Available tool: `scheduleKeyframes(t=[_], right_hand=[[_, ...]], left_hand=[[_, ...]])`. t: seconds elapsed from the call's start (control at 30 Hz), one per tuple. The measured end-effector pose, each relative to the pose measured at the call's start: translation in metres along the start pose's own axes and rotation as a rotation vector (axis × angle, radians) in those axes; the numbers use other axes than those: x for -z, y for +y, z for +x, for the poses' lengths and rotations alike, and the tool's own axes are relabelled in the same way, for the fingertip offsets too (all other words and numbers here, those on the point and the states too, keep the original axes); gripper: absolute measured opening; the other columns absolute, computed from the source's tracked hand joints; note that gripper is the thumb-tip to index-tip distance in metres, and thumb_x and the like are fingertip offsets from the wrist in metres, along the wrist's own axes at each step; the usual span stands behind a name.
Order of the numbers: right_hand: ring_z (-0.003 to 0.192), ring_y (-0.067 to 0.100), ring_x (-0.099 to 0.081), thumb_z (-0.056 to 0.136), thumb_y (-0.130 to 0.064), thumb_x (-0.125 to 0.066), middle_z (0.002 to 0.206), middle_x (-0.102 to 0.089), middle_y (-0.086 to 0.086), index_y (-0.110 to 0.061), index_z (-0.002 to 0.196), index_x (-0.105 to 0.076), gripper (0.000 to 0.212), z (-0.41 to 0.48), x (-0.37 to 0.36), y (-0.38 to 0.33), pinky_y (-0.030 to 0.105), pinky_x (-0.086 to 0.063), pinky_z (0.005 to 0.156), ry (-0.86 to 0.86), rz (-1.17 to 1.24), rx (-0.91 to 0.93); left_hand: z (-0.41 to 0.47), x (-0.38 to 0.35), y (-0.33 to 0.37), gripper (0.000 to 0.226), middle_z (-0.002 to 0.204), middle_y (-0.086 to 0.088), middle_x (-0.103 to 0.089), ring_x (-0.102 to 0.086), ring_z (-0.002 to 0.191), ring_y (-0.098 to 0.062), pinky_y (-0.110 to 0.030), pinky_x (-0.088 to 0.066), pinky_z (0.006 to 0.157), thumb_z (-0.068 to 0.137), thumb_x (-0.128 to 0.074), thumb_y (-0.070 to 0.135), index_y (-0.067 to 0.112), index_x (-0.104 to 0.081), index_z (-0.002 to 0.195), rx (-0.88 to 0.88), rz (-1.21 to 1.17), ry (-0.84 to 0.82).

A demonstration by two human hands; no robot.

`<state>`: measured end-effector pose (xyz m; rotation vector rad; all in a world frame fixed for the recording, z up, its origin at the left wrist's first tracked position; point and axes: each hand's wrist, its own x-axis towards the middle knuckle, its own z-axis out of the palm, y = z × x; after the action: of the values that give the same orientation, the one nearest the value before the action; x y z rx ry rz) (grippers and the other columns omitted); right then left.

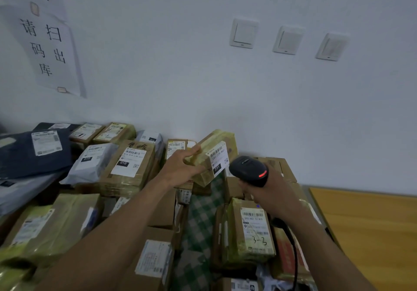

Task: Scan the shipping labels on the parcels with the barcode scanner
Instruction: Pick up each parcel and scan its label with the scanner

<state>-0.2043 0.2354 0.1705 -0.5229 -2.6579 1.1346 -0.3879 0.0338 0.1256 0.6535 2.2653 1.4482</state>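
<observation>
My left hand (180,166) grips a small tape-wrapped cardboard parcel (214,141) and holds it tilted above the pile. Its white shipping label (218,158), marked 231, faces right toward the scanner. My right hand (268,191) holds a black barcode scanner (248,170) by its handle, head pointed at that label from just to the right. A red light glows on the scanner head. Its black cable (291,241) hangs down past my right forearm.
Many labelled boxes and mailer bags cover a table with a green checked cloth (200,223): a box marked 010 (128,166), a box marked 3-3 (250,229), a dark bag (33,153). A wooden surface (372,229) lies right. Wall switches (286,40) and paper signs (49,49) hang behind.
</observation>
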Motion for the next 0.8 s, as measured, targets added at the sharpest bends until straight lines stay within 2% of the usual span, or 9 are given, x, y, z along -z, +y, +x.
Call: scheduleKeyframes(t=[0.17, 0.3, 0.37, 0.43, 0.5, 0.57, 0.67, 0.73, 0.8], right_hand=[[0.073, 0.000, -0.069, 0.088, -0.036, -0.080, 0.088, -0.076, -0.004, -0.037, 0.105, -0.064, 0.023, 0.007, 0.019, 0.019, 0.024, -0.055, 0.069, 0.081, 0.137, -0.087], [0.092, 0.000, -0.068, 0.086, -0.040, -0.082, 0.106, -0.074, -0.013, -0.035, 0.125, -0.063, 0.044, 0.016, 0.023, 0.038, 0.022, -0.049, 0.071, 0.155, 0.190, -0.149], [0.079, 0.002, -0.067, 0.088, -0.040, -0.080, 0.094, -0.074, -0.012, -0.036, 0.123, -0.065, 0.038, 0.022, 0.020, 0.048, 0.024, -0.047, 0.066, 0.113, 0.158, -0.186], [0.063, 0.001, -0.062, 0.089, -0.041, -0.078, 0.075, -0.071, -0.013, -0.037, 0.117, -0.067, 0.029, 0.025, 0.017, 0.059, 0.025, -0.046, 0.063, 0.066, 0.131, -0.215], [0.058, -0.002, -0.060, 0.090, -0.039, -0.077, 0.063, -0.067, -0.021, -0.036, 0.113, -0.069, 0.024, 0.026, 0.013, 0.071, 0.023, -0.044, 0.062, 0.029, 0.112, -0.241], [0.060, -0.004, -0.059, 0.090, -0.039, -0.078, 0.062, -0.065, -0.023, -0.035, 0.114, -0.069, 0.026, 0.027, 0.009, 0.081, 0.021, -0.042, 0.062, 0.014, 0.124, -0.289], [0.069, 0.006, -0.062, 0.074, -0.064, -0.074, 0.074, -0.068, -0.014, -0.031, 0.115, -0.066, 0.054, 0.030, 0.003, 0.094, 0.027, -0.046, 0.066, 0.035, 0.104, -0.363], [0.074, 0.012, -0.064, 0.068, -0.071, -0.070, 0.081, -0.069, -0.011, -0.032, 0.116, -0.065, 0.063, 0.032, -0.001, 0.102, 0.030, -0.049, 0.069, 0.044, 0.096, -0.391], [0.076, 0.014, -0.066, 0.067, -0.071, -0.070, 0.083, -0.071, -0.010, -0.033, 0.117, -0.065, 0.063, 0.034, -0.003, 0.107, 0.034, -0.053, 0.072, 0.053, 0.089, -0.406]], left_hand=[[0.003, -0.014, -0.007, 0.080, 0.140, 0.013, -0.054, -0.060, 0.104, 0.000, -0.008, -0.050, 0.062, 0.086, -0.082, 0.040, 0.045, -0.041, 0.154, 0.043, -0.078, 0.004], [0.020, -0.046, -0.015, 0.081, 0.146, 0.003, -0.057, -0.062, 0.120, -0.016, -0.043, -0.053, 0.103, 0.082, -0.079, 0.055, 0.049, -0.039, 0.153, 0.154, -0.123, 0.024], [0.034, -0.067, -0.017, 0.080, 0.152, 0.000, -0.051, -0.059, 0.126, -0.022, -0.037, -0.055, 0.098, 0.087, -0.077, 0.049, 0.043, -0.037, 0.157, 0.198, -0.089, 0.017], [0.049, -0.089, -0.018, 0.076, 0.155, -0.002, -0.048, -0.057, 0.128, -0.023, -0.023, -0.052, 0.079, 0.092, -0.073, 0.042, 0.037, -0.036, 0.158, 0.225, -0.123, -0.018], [0.067, -0.111, -0.026, 0.064, 0.150, -0.002, -0.053, -0.061, 0.119, -0.018, -0.019, -0.051, 0.073, 0.099, -0.067, 0.035, 0.032, -0.040, 0.157, 0.275, -0.252, -0.050], [0.082, -0.127, -0.035, 0.051, 0.142, -0.004, -0.059, -0.064, 0.107, -0.015, -0.026, -0.058, 0.077, 0.103, -0.061, 0.027, 0.029, -0.047, 0.152, 0.320, -0.363, -0.091], [0.098, -0.149, -0.051, 0.046, 0.142, -0.005, -0.058, -0.059, 0.126, -0.026, -0.046, -0.054, 0.103, 0.104, -0.055, 0.029, 0.027, -0.047, 0.149, 0.371, -0.420, -0.159], [0.099, -0.159, -0.055, 0.034, 0.125, 0.003, -0.066, -0.064, 0.117, -0.019, -0.041, -0.055, 0.098, 0.107, -0.052, 0.031, 0.029, -0.053, 0.140, 0.371, -0.494, -0.194], [0.099, -0.168, -0.056, 0.036, 0.126, 0.003, -0.069, -0.067, 0.114, -0.015, -0.036, -0.057, 0.092, 0.106, -0.051, 0.042, 0.030, -0.057, 0.140, 0.376, -0.512, -0.220]])
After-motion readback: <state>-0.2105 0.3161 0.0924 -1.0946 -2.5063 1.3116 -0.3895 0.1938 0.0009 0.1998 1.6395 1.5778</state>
